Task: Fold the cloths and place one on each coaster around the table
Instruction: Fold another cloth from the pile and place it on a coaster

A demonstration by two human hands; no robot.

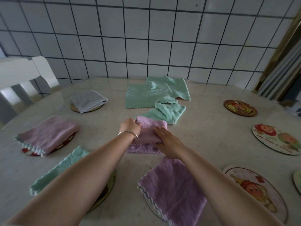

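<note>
Mid-fold on the lilac cloth [147, 134], which sits at the middle of the table [203, 128]; every place below is given relative to that cloth. Left hand [130, 128] is at its left edge, fingers curled and pinching the doubled layer, probably to keep the fold from springing open. Right hand [168, 142] lies flat on top, fingers straight and close together, holding nothing, just pressing the crease down. A strip of the lower layer sticks out on the near side, so the fold looks unfinished. Already served, judging by layout: grey cloth [88, 100] on a coaster far left, pink cloth [48, 136] on a coaster to the left, a green folded cloth [58, 170] on a coaster near left (partly hidden by the forearm), and a purple folded cloth [171, 190] on a coaster directly nearer the camera. Unfolded green cloths [151, 93] lie loosely overlapped just beyond it, the crumpled nearest one touching or almost touching its far edge; that is the remaining stock. Bare coasters wait to the right: dark round coaster [240, 108] far right, fruit coaster [275, 139] right, near-right coaster [255, 191]. Likely destination is one of those once the crease sets.
</note>
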